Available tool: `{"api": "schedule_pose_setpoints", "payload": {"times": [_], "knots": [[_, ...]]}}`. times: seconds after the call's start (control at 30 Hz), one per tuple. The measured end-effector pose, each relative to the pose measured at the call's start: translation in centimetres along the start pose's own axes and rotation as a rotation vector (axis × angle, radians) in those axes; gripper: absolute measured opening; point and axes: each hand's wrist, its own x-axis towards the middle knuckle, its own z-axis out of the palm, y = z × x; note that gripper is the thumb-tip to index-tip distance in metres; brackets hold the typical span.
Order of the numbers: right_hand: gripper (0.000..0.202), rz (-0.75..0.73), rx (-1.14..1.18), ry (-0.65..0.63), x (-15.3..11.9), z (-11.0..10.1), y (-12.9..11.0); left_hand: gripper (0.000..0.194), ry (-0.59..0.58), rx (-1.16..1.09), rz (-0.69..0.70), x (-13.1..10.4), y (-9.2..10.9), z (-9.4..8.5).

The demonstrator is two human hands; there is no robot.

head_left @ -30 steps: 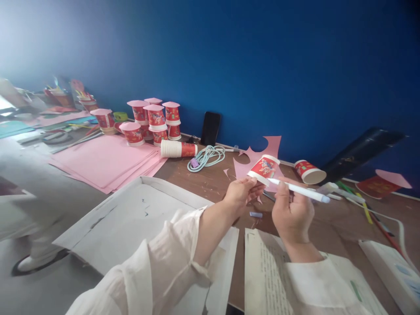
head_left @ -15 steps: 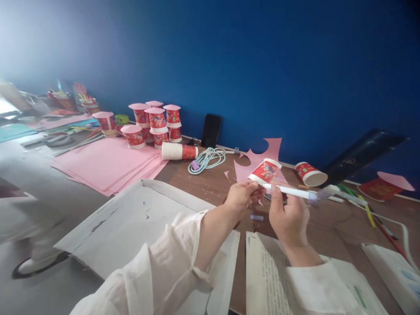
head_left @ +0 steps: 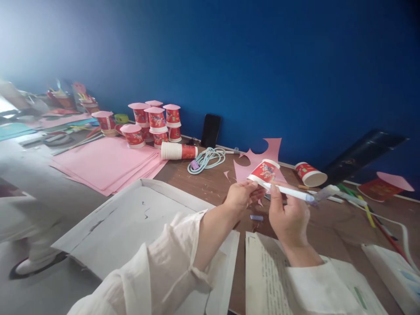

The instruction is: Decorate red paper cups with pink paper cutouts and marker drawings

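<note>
My left hand [head_left: 242, 195] is closed on the rim of a red paper cup [head_left: 265, 170] with a printed picture and white rims. The cup is tilted, held above the table. In my right hand [head_left: 290, 221] is a thick white pen [head_left: 290, 191], pinched between thumb and fingers. Its narrow end touches or nearly touches the cup's lower rim; which of the two I cannot tell. A small purple cap [head_left: 256, 217] lies on the table just below my hands. Behind the cup is a sheet of pink paper [head_left: 251, 160] with round cut-outs.
Cups with pink paper tops [head_left: 155, 120] are stacked at the wall, beside nested cups [head_left: 179, 151] and a coiled cable [head_left: 206, 161]. A phone [head_left: 211, 130] leans there. Pink sheets [head_left: 105, 164], a white box lid [head_left: 118, 227] and printed paper [head_left: 262, 271] lie nearer. Another cup [head_left: 310, 174] lies right.
My hands, the cup and the pen hold almost the same position. The view has shifted very slightly.
</note>
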Motion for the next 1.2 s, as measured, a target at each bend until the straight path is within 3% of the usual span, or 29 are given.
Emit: {"api": "schedule_pose_setpoints", "payload": {"times": [0.93, 1.2], "knots": [[0.020, -0.012, 0.034, -0.008, 0.18, -0.05, -0.01, 0.014, 0.025, -0.069, -0.011, -0.24, 0.22, 0.36], [0.023, 0.088, 0.046, 0.084, 0.16, -0.42, -0.04, 0.014, 0.039, -0.119, -0.043, -0.01, 0.13, 0.31]]}}
